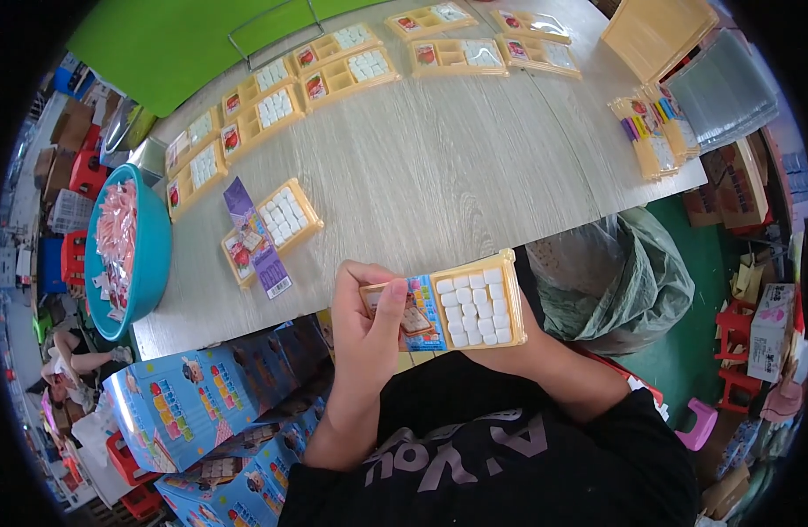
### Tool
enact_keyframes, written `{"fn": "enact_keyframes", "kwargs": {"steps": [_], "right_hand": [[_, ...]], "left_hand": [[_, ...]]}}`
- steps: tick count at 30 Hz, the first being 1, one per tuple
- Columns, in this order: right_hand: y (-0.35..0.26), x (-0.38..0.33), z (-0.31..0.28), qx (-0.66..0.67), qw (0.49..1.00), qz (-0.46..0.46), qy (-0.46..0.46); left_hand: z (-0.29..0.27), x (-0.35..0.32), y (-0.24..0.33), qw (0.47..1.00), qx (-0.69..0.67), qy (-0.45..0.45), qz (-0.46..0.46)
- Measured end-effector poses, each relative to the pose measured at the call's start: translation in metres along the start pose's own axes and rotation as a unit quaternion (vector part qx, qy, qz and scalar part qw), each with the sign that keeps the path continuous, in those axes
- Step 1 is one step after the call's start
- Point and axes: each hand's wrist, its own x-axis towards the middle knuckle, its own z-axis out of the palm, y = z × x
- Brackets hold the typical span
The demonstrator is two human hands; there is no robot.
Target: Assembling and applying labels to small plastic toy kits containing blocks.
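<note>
My left hand (pixel 369 312) is closed on the left end of a cream plastic tray (pixel 508 263), its thumb on top. White pillow-shaped pieces (pixel 472 307) fill the tray's right compartment in rows. A blue printed card band (pixel 426 312) crosses the tray beside them. My right hand (pixel 502 354) is under the tray's right end, its fingers hidden. On the table, to the left, lies another filled tray (pixel 314 222) with an unfolded purple card strip (pixel 240 206) across it.
Filled trays (pixel 351 72) line the table's far edge. Banded packs (pixel 654 132) and stacked trays (pixel 659 35) are at right. A teal basin (pixel 149 263) of pink packets stands left. Blue cartons (pixel 184 400) sit below; a plastic-lined bin (pixel 615 281) is by the right edge.
</note>
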Motion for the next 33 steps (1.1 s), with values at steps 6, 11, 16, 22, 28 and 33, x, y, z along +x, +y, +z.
{"fn": "enact_keyframes", "kwargs": {"steps": [6, 11, 16, 22, 28, 33], "right_hand": [[0.03, -0.002, 0.006, 0.425, 0.897, 0.116, -0.037], [0.014, 0.002, -0.012, 0.153, 0.984, 0.085, 0.025], [0.016, -0.013, -0.047, 0.254, 0.922, 0.071, 0.284], [-0.027, -0.009, -0.078, -0.248, 0.955, -0.16, 0.03], [-0.012, -0.01, -0.081, -0.278, 0.956, -0.098, -0.012], [0.033, -0.009, -0.149, -0.306, 0.915, 0.022, 0.262]], "left_hand": [[0.007, -0.003, 0.002, 0.997, 0.005, -0.067, -0.03], [0.012, -0.004, -0.004, 0.993, 0.063, -0.092, 0.033], [-0.001, -0.001, 0.008, 0.997, 0.02, -0.066, -0.032], [0.013, 0.016, 0.014, 0.996, 0.038, -0.07, -0.029], [0.026, 0.037, 0.015, 0.995, 0.044, -0.089, -0.022], [-0.031, 0.044, 0.03, 0.938, 0.28, 0.109, 0.175]]}}
